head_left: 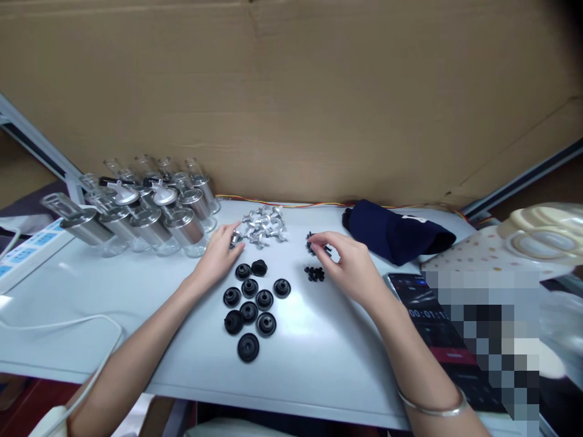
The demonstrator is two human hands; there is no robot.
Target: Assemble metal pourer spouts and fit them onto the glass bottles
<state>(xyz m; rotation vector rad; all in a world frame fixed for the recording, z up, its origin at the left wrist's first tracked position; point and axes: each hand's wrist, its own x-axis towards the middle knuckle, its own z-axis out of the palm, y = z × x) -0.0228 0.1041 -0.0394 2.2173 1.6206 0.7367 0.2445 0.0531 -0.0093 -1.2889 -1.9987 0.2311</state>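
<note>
My left hand [219,252] rests at the near left edge of a pile of silver pour spouts [266,226]. Its thumb and fingers are closed around one silver spout piece [234,238]. Over a small heap of black plugs [328,249], my right hand [344,261] pinches with thumb and fingertips, seemingly on one of the small black plugs; the fingers partly hide it. A second cluster of black plugs [315,274] lies just below those fingertips. Between my forearms, several round black stoppers [249,287] are spread on the white table [314,352].
Several glass bottles with metal sleeves [152,227] crowd the back left, two topped with spouts. A power strip [31,252] and white cable [59,325] lie left. At right are a navy cloth item [392,230], a phone [423,315] and tape rolls [540,240]. Cardboard [291,103] stands behind.
</note>
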